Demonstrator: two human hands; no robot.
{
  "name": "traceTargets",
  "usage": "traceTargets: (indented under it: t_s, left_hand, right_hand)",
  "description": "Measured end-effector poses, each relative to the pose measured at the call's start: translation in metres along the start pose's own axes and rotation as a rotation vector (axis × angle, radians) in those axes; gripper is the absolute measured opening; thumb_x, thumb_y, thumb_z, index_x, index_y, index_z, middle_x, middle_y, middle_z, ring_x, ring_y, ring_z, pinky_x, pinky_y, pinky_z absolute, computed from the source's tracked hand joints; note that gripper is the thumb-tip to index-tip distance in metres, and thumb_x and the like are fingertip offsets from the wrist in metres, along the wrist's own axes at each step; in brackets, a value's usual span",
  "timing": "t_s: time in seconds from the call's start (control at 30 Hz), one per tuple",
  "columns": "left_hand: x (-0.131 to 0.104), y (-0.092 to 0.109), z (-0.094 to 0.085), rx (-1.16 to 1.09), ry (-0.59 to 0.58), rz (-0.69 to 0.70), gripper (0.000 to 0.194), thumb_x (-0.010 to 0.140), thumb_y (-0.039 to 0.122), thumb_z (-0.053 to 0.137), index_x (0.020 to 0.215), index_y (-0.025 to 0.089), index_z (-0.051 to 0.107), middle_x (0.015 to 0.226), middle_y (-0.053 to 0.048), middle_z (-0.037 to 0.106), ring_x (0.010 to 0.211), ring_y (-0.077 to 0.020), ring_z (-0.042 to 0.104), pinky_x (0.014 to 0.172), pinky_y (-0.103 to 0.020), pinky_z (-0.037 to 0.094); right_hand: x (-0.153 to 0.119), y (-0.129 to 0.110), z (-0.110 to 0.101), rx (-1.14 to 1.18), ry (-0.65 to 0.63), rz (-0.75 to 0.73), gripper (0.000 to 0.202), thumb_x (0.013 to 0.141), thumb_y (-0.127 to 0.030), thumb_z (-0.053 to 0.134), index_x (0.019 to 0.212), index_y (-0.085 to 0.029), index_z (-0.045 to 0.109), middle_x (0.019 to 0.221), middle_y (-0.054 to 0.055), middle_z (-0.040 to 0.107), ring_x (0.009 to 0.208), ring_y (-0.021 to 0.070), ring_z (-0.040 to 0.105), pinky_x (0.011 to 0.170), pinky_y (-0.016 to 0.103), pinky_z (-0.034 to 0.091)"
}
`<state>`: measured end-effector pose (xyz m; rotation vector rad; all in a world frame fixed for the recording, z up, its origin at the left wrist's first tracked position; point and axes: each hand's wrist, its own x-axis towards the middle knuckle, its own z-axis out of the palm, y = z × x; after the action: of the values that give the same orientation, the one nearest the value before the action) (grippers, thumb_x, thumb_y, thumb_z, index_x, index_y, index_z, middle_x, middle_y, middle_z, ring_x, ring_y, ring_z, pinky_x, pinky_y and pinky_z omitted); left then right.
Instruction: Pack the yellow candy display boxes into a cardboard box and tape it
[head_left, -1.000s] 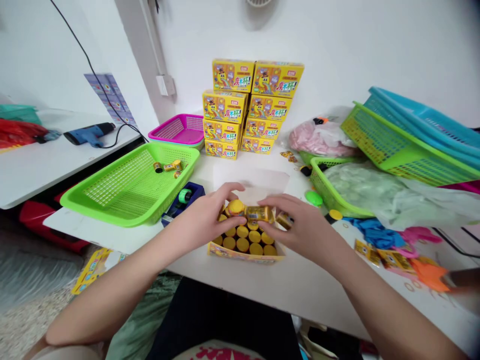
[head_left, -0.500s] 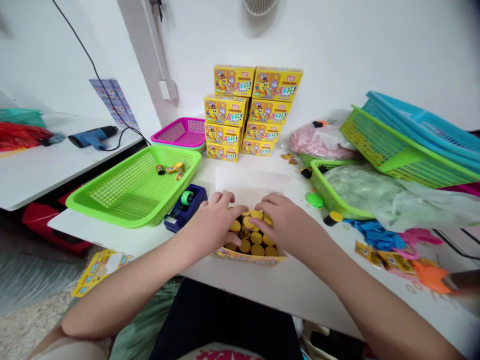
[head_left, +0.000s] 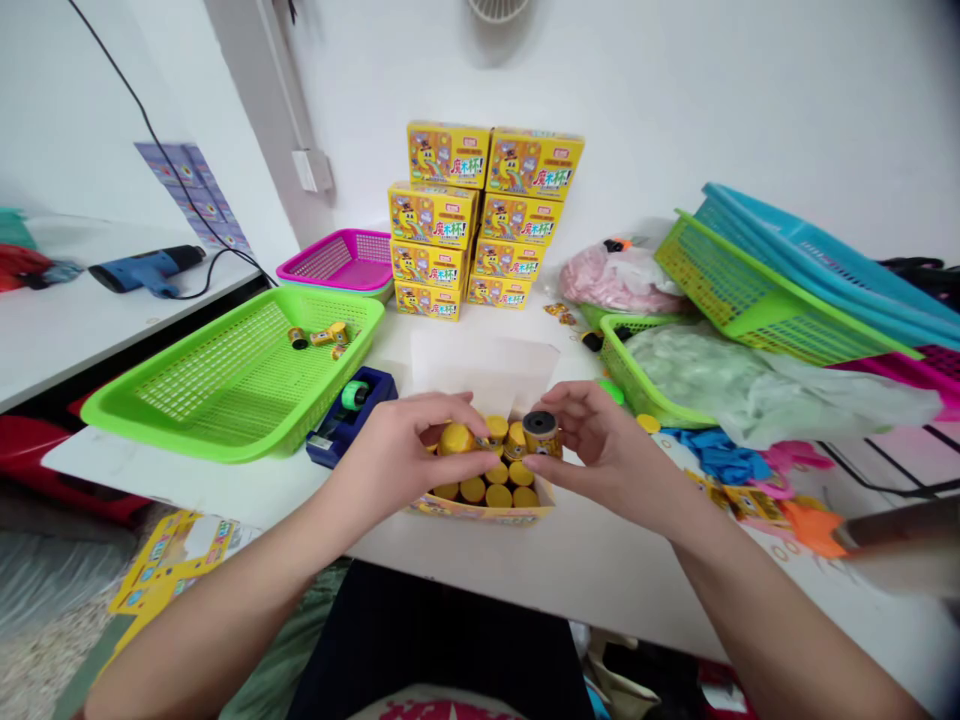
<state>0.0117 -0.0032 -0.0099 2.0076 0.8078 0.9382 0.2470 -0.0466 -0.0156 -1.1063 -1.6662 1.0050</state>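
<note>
In front of me an open yellow carton [head_left: 484, 515] holds several small yellow-lidded cups, with its white flap [head_left: 484, 368] raised at the back. My left hand [head_left: 401, 455] is closed around a yellow-lidded cup [head_left: 456, 439] over the carton's left side. Between the thumb and fingers of my right hand [head_left: 619, 455] is another small cup [head_left: 541, 434], its black end facing up. Both held cups are just above the packed ones.
To the left are a blue tape dispenser [head_left: 351, 416] and a green basket [head_left: 247, 380] with a few cups in it. Stacked yellow boxes [head_left: 433, 217] stand against the wall. On the right, a green basket [head_left: 645, 385] holds a filled plastic bag [head_left: 705, 370].
Both hands have come up a little from the carton's contents. Each now has a cup in its fingers; the right one shows a black end. The view has shifted slightly.
</note>
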Motion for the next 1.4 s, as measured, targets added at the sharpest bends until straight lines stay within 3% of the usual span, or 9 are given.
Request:
traceTargets:
  t_s: [0.13, 0.37, 0.53, 0.77, 0.97, 1.1, 1.2, 1.33, 1.4]
  left_hand:
    - [0.004, 0.002, 0.005, 0.011, -0.055, -0.039, 0.025, 0.079, 0.038, 0.076, 0.098, 0.023, 0.070, 0.096, 0.000, 0.072, 0.084, -0.0159, 0.067, 0.078, -0.027, 0.053]
    - [0.023, -0.003, 0.024, 0.287, -0.169, -0.008, 0.054, 0.064, 0.018, 0.087, 0.110, 0.023, 0.060, 0.106, -0.002, 0.065, 0.094, -0.0180, 0.064, 0.084, -0.029, 0.052]
    - [0.034, -0.013, 0.039, 0.480, -0.349, -0.021, 0.077, 0.066, 0.015, 0.083, 0.131, 0.030, 0.045, 0.103, 0.000, 0.067, 0.102, -0.0228, 0.061, 0.088, -0.034, 0.048]
    - [0.030, -0.022, 0.050, 0.735, -0.359, 0.110, 0.066, 0.084, 0.016, 0.062, 0.142, 0.027, 0.034, 0.122, -0.007, 0.061, 0.113, -0.0306, 0.053, 0.092, -0.048, 0.042]
    - [0.017, -0.006, 0.047, 0.736, -0.308, 0.064, 0.061, 0.078, 0.012, 0.068, 0.133, 0.025, 0.045, 0.138, -0.010, 0.048, 0.126, -0.0309, 0.044, 0.102, -0.049, 0.042]
    - [0.005, 0.017, 0.005, 0.687, -0.094, 0.158, 0.049, 0.084, 0.026, 0.065, 0.129, 0.024, 0.045, 0.147, -0.012, 0.038, 0.137, -0.0295, 0.036, 0.113, -0.048, 0.034]
    - [0.022, 0.014, -0.063, 0.695, 0.054, 0.114, 0.045, 0.090, 0.035, 0.054, 0.131, 0.022, 0.041, 0.136, -0.012, 0.051, 0.125, -0.0260, 0.050, 0.107, -0.045, 0.042]
    - [0.069, -0.046, -0.171, 0.866, 0.080, -0.311, 0.055, 0.086, 0.037, 0.051, 0.135, 0.017, 0.038, 0.126, -0.012, 0.058, 0.107, -0.0244, 0.061, 0.098, -0.042, 0.048]
    - [0.087, -0.095, -0.208, 0.988, -0.111, -0.535, 0.081, 0.071, 0.043, 0.068, 0.140, 0.014, 0.036, 0.137, -0.019, 0.050, 0.118, -0.0306, 0.056, 0.102, -0.043, 0.045]
  right_hand:
    - [-0.001, -0.001, -0.002, 0.030, 0.001, 0.044, 0.041, 0.077, -0.033, 0.077, 0.104, -0.024, 0.048, 0.100, 0.002, 0.061, 0.092, 0.0152, 0.063, 0.084, 0.033, 0.054]
    - [-0.004, -0.004, -0.008, -0.031, 0.041, 0.053, 0.045, 0.077, -0.036, 0.075, 0.111, -0.024, 0.048, 0.107, 0.006, 0.060, 0.093, 0.0164, 0.064, 0.074, 0.030, 0.057]
    - [-0.008, -0.014, -0.020, -0.348, 0.047, -0.036, 0.027, 0.084, -0.040, 0.066, 0.103, -0.021, 0.062, 0.109, 0.009, 0.063, 0.090, 0.0174, 0.064, 0.075, 0.031, 0.057]
    - [-0.009, -0.030, -0.004, -0.675, -0.132, 0.058, 0.020, 0.077, -0.027, 0.073, 0.095, -0.022, 0.064, 0.089, 0.001, 0.069, 0.076, 0.0157, 0.065, 0.069, 0.029, 0.054]
    - [0.001, -0.001, 0.022, -1.083, -0.193, -0.172, 0.023, 0.080, -0.002, 0.059, 0.097, -0.017, 0.065, 0.104, 0.008, 0.068, 0.105, 0.0236, 0.059, 0.090, 0.039, 0.051]
    - [-0.003, 0.012, 0.031, -1.313, -0.047, -0.155, 0.016, 0.078, -0.005, 0.063, 0.089, -0.014, 0.069, 0.116, 0.015, 0.062, 0.108, 0.0342, 0.054, 0.080, 0.045, 0.052]
    - [-0.014, 0.014, 0.029, -1.373, 0.070, -0.285, 0.011, 0.083, -0.017, 0.065, 0.073, -0.016, 0.069, 0.122, 0.016, 0.061, 0.114, 0.0393, 0.052, 0.080, 0.048, 0.049]
    - [-0.028, 0.022, 0.023, -1.379, 0.066, -0.467, 0.021, 0.092, -0.017, 0.050, 0.095, -0.021, 0.071, 0.111, 0.011, 0.069, 0.120, 0.0348, 0.052, 0.091, 0.051, 0.041]
    - [-0.030, 0.026, 0.023, -1.387, 0.031, -0.497, 0.026, 0.092, -0.015, 0.047, 0.102, -0.023, 0.070, 0.107, 0.007, 0.071, 0.121, 0.0338, 0.053, 0.094, 0.053, 0.037]
